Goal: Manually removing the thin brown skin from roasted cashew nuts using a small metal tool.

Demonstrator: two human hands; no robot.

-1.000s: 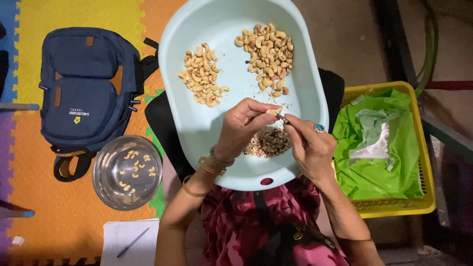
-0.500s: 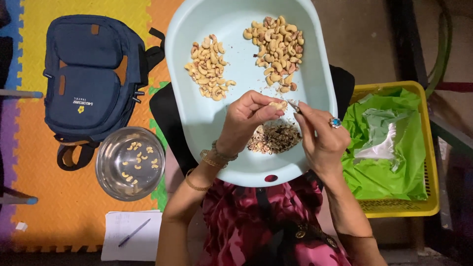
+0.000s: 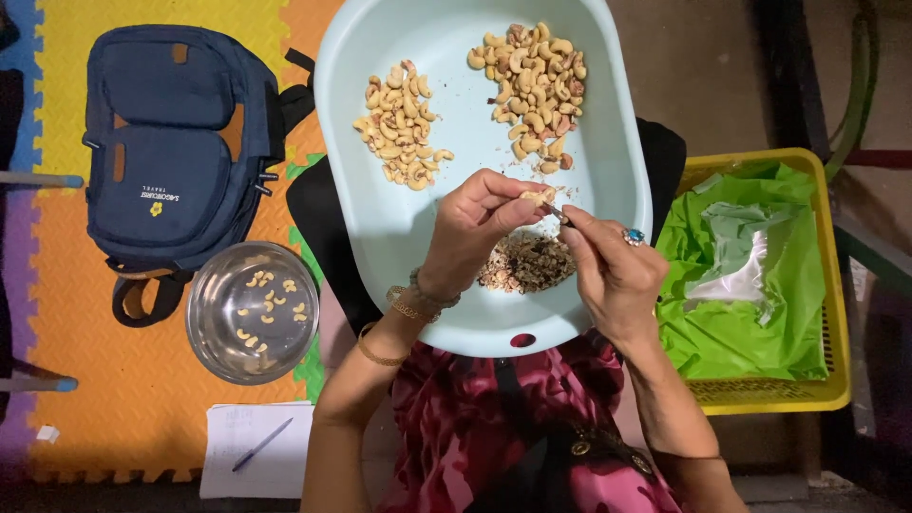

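Observation:
A pale blue oval tray (image 3: pixel 380 209) rests on my lap. My left hand (image 3: pixel 470 228) pinches a single cashew nut (image 3: pixel 534 198) over the tray. My right hand (image 3: pixel 613 271), with a blue ring, holds a small thin blade (image 3: pixel 556 213) against that nut. Under my hands lies a heap of brown skin scraps (image 3: pixel 527 262). A pile of pale peeled cashews (image 3: pixel 399 125) sits at the tray's upper left. A bigger pile of cashews, some with brown skin (image 3: pixel 534 93), sits at the upper right.
A steel bowl (image 3: pixel 220 332) with a few cashews stands on the coloured foam mat at the left. Above it lies a dark blue backpack (image 3: pixel 171 142). A yellow basket (image 3: pixel 817 391) lined with green plastic stands at the right. A paper and pen (image 3: pixel 258 445) lie by my left elbow.
The view has shifted a little, so the tray and hands sit further right and lower in the frame. Both hands stay together on the nut over the scrap heap.

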